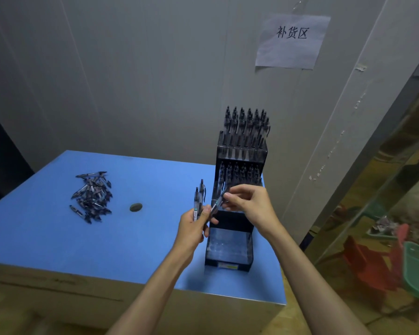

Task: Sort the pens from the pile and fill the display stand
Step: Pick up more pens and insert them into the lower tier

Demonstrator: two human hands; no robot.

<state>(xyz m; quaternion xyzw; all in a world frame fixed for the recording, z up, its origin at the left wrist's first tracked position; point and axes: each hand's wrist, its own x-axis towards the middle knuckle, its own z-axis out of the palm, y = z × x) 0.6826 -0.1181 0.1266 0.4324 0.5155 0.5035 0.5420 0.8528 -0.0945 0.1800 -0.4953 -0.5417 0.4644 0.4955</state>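
Note:
A black tiered display stand (230,247) stands on the right side of the blue table (82,243). Its top tier and middle tier hold upright rows of dark pens (246,126); the low front tier looks bare. A loose pile of pens (92,197) lies on the table's left. My left hand (195,226) grips a small bunch of upright pens (198,201) just left of the stand. My right hand (249,204) pinches a single pen (218,201), tilted, over the stand's lower tier.
A round grey hole (135,207) sits in the tabletop between pile and stand. A paper sign (292,41) hangs on the wall behind. Red and green plastic objects (397,262) lie on the floor to the right, beyond the table's edge.

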